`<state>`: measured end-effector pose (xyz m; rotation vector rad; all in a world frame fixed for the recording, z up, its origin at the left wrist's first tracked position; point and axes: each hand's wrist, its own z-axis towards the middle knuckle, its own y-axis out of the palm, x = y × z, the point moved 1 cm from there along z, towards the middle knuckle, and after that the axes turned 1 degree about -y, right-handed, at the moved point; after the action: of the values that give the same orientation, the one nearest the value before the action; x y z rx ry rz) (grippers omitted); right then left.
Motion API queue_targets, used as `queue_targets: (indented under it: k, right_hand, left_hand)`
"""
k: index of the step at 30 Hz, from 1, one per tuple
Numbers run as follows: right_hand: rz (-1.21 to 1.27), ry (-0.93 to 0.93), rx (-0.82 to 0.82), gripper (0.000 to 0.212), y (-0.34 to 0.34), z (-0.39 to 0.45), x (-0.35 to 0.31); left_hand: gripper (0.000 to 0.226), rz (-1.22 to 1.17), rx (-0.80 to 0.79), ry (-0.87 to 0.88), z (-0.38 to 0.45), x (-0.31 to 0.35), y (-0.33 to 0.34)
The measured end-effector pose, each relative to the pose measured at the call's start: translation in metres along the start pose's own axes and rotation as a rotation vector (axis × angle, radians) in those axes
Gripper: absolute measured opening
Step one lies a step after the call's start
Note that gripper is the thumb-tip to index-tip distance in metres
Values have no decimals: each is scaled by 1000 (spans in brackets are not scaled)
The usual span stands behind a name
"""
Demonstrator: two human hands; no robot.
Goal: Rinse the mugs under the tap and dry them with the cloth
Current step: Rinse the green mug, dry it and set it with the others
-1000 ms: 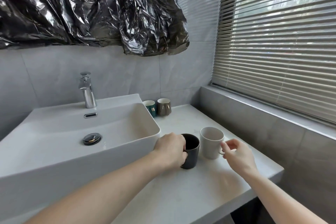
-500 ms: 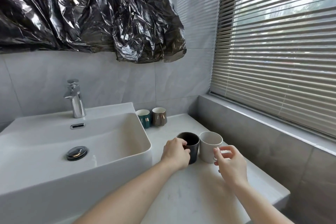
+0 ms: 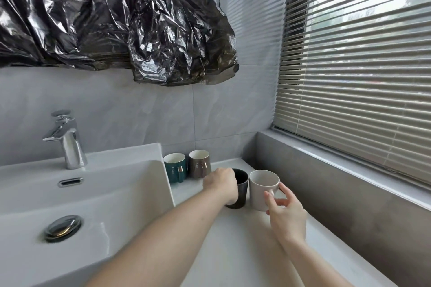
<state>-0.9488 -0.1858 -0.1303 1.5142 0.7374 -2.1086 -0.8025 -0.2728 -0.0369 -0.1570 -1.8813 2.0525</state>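
Ceramic on ceramic is the worry here tbh. The matte black ceramic mug (image 3: 240,190) and the off-white ceramic mug (image 3: 262,190) stand side by side on the pale stone counter (image 3: 233,251), walls touching or as good as.

The left hand (image 3: 221,184) is wrapped round the black one from its sink-facing side. The right hand (image 3: 283,209) pinches the white mug's handle, thumb on the near side and fingers curled behind it.

Lift both together and I'd guess they clink or chip each other. A thin pinch on that handle could also let the white mug swing and tip.

Just left of the left-hand grip is the hard edge of the white rectangular basin (image 3: 163,170), easy to knock a mug on heading for the chrome tap (image 3: 67,142). Beyond that grip, a teal mug (image 3: 174,170) and a brown mug (image 3: 199,163) wait against the wall. No cloth in view, so I can't tell where drying happens.
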Motion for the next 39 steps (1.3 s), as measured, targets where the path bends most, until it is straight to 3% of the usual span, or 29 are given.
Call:
queue_targets:
  k: [14, 35, 39]
  right_hand:
    - [49, -49, 18, 49, 62, 71, 19]
    - [41, -81, -17, 41, 137, 148, 32]
    - [44, -58, -24, 47, 138, 149, 30]
  left_hand:
    - [20, 187, 39, 121, 99, -18, 6]
    - [31, -31, 230, 88, 159, -27, 26]
    - [18, -33, 289, 185, 152, -19, 20]
